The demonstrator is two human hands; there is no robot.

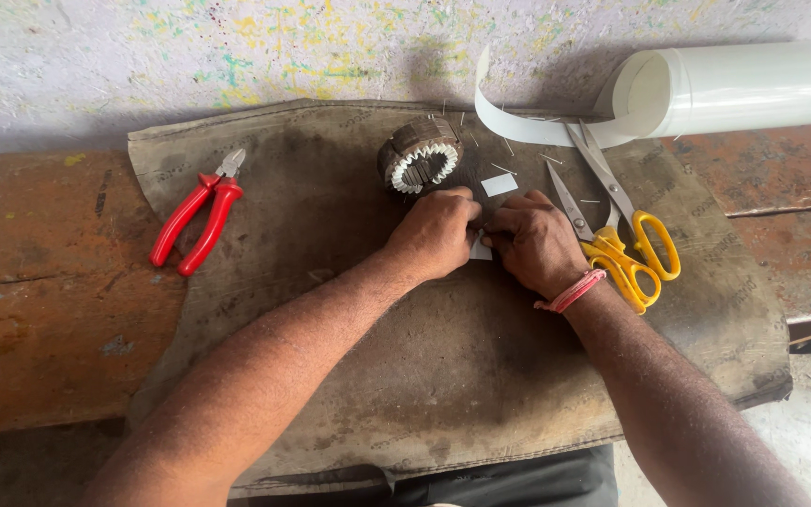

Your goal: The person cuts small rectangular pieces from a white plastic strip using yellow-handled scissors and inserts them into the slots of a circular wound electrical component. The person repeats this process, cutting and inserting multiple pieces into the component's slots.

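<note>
Hands meet at the centre of a worn brown mat (462,376) laid over a rusty, stained bench (39,310). Left hand (436,233) and right hand (535,240) are pressed close together, knuckles up, fingers curled inward – both pinching a small white paper slip (481,250) that shows only as a sliver in the gap betw. them, resting on the mat approx. mid-frame. Right wrist wears a pink-red thread band (572,292). Just beyond the left hand's knuckles sits a round motor stator core (420,155), dark outside w/ white insulation liners lining its inner slots; it stands tilted toward the camera, near the hand but not touching. A second cut white paper piece (498,184) lies flat betw. the stator and the right hand. Thin metal-looking slivers are scattered around it – too small to identify. Yellow-handled scissors (617,230) lie just beside the right hand, blades open and pointing up toward a big roll of white insulation sheet (753,89) at top right, whose loose end curls out onto the mat's back edge. Red-handled pliers (197,214) lie well apart on the left edge of the mat, jaws pointing up-right. Behind everything, a pale wall (237,56) w/ yellow-green paint flecks.
</note>
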